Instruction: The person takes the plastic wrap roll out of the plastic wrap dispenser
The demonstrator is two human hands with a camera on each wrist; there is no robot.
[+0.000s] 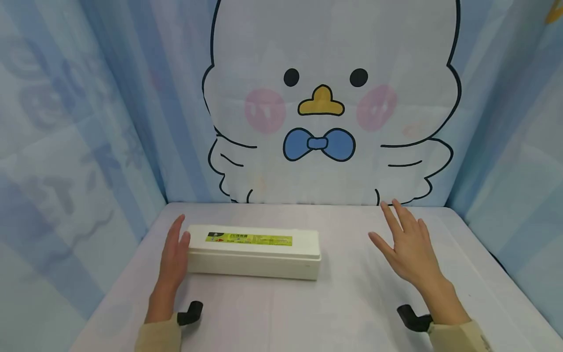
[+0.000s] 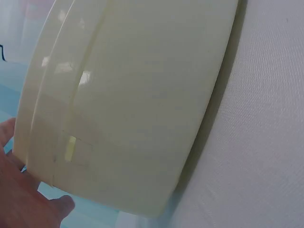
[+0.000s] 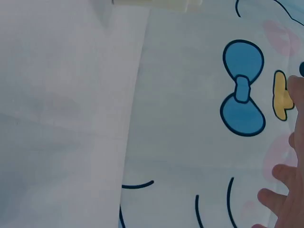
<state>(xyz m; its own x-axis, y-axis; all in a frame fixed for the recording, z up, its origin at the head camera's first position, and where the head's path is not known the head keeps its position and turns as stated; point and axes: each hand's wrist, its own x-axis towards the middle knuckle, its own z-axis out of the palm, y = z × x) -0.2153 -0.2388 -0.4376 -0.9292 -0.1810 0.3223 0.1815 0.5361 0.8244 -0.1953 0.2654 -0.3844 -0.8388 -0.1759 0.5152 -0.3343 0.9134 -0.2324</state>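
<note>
A long cream-white plastic box [image 1: 255, 264] with a lid and a yellow-green label [image 1: 248, 239] lies on the white table. Beside its left end is my left hand [image 1: 174, 256], fingers straight and pointing forward. In the left wrist view the box's smooth side [image 2: 142, 109] fills much of the picture, with the left hand [image 2: 23, 194] at its end. Well to the right of the box, my right hand [image 1: 411, 249] is held with fingers spread and nothing in it. The right wrist view shows part of that hand [image 3: 289, 190] at its edge.
The white table [image 1: 272, 313] ends at a cloth backdrop [image 1: 334, 181] printed with a cartoon bird in a blue bow tie. Blue-and-white curtains [image 1: 66, 161] close in both sides. A black wrist mount [image 1: 190, 313] sits on each sleeve.
</note>
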